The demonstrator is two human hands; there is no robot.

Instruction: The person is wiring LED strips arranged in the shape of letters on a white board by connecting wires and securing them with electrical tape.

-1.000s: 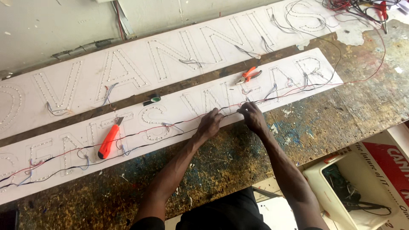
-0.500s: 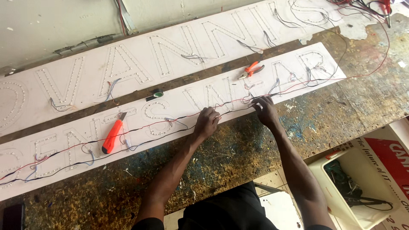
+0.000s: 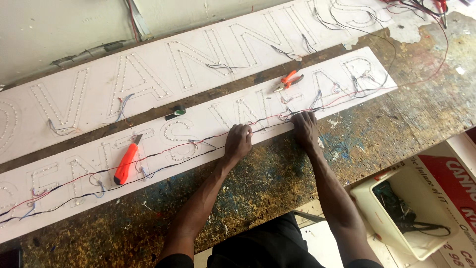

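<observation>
On the long white lettered sign panel (image 3: 208, 130), thin red and black wires (image 3: 267, 120) are pinched by the left hand (image 3: 238, 141) and right hand (image 3: 304, 128).

**A worn, paint-stained bench against a pale wall**

A long wooden workbench (image 3: 277, 198) fills most of the view, its dark top scuffed and blotched with blue, yellow and white paint. Beyond its far edge stands a pale, off-white wall (image 3: 59, 25), lightly smudged, with a thin grey strip (image 3: 89, 49) lying along its foot. At lower right, below the bench's edge, sits an open cream plastic box (image 3: 396, 213) beside a red-and-white carton (image 3: 456, 183). The light is soft, even daylight, casting few shadows.
</observation>
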